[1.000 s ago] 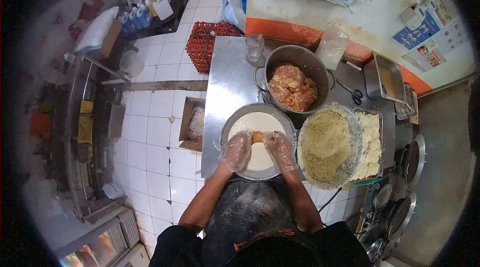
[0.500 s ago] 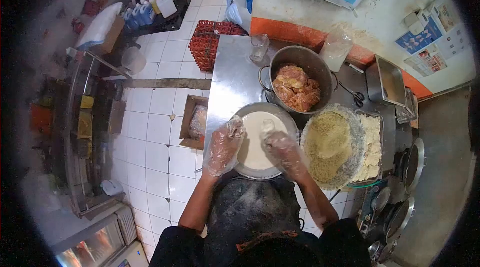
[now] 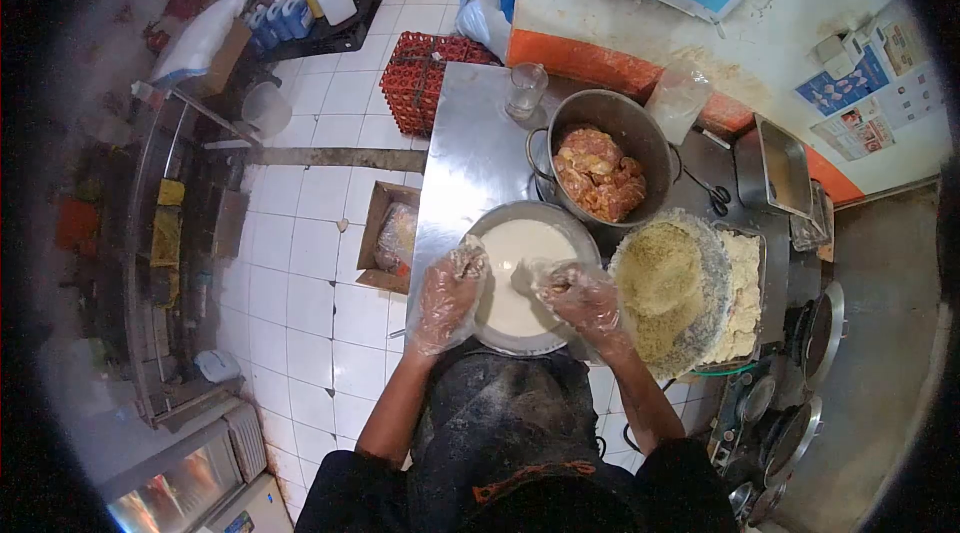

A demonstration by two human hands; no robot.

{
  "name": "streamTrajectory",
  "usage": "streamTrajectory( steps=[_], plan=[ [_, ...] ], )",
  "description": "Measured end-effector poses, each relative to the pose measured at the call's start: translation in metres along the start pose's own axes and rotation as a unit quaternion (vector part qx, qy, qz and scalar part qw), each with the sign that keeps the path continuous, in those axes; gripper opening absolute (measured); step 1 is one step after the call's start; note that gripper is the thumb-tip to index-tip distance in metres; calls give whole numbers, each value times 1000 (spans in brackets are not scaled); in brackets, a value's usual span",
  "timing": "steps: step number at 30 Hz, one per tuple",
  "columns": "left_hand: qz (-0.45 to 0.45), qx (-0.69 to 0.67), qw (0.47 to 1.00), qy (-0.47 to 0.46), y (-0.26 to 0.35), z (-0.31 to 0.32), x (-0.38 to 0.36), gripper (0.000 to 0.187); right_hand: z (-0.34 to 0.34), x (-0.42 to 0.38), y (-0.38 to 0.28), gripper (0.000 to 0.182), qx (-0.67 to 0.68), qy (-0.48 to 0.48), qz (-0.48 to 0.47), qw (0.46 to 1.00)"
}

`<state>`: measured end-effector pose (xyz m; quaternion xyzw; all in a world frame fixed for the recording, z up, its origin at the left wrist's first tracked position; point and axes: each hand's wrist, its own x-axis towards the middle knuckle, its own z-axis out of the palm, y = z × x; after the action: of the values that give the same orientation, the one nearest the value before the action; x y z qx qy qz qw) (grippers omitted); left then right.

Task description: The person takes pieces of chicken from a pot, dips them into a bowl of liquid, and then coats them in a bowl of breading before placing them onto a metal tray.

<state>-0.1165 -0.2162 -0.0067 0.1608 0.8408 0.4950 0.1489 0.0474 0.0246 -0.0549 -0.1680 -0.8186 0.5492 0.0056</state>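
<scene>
Both of my hands wear clear plastic gloves smeared with pale batter. My left hand point(image 3: 451, 294) is over the left rim of a metal bowl point(image 3: 583, 233) that holds creamy white batter point(image 3: 524, 253); its fingers are curled, and what they hold, if anything, is hidden. My right hand point(image 3: 580, 297) hangs above the right side of the batter with bent fingers pressed together, their contents too small to make out. Right of it stands a wide bowl of yellowish crumbs point(image 3: 660, 268). Behind the batter, a deep pot point(image 3: 655, 123) holds raw seasoned meat point(image 3: 598, 173).
A tray of pale coated pieces point(image 3: 741, 298) lies beyond the crumbs. On the steel table point(image 3: 465, 133) are a clear jug point(image 3: 526, 91), scissors point(image 3: 718, 195) and a metal container point(image 3: 775, 168). Red crates point(image 3: 420, 83) and a cardboard box point(image 3: 385, 233) stand left; pans point(image 3: 822, 333) hang right.
My right hand has moved slightly right and its fingers have drawn together. The pale lump seen at its fingertips over the batter is no longer visible. The view has shifted a little.
</scene>
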Motion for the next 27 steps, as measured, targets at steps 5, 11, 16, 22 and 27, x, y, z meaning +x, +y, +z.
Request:
streamTrajectory(
  steps=[5, 11, 16, 22, 27],
  plan=[
    [22, -58, 998, -18, 35, -17, 3, 27, -3, -9, -40, 30, 124, 54, -48, 990],
    [42, -39, 998, 2, 19, 11, -1, 25, -14, -18, -126, 27, -42, 96, -23, 994],
    [100, 35, 994, -5, 19, 3, 1, 23, -16, -14, -131, 27, 24, 129, -75, 989],
    [116, -67, 991, -9, 29, -3, -2, 25, -19, -11, -113, 29, -8, 135, -97, 986],
    [236, 86, 964, 88, 64, -13, -11, 23, -15, -19, -89, 27, -52, 115, -56, 990]
  ],
)
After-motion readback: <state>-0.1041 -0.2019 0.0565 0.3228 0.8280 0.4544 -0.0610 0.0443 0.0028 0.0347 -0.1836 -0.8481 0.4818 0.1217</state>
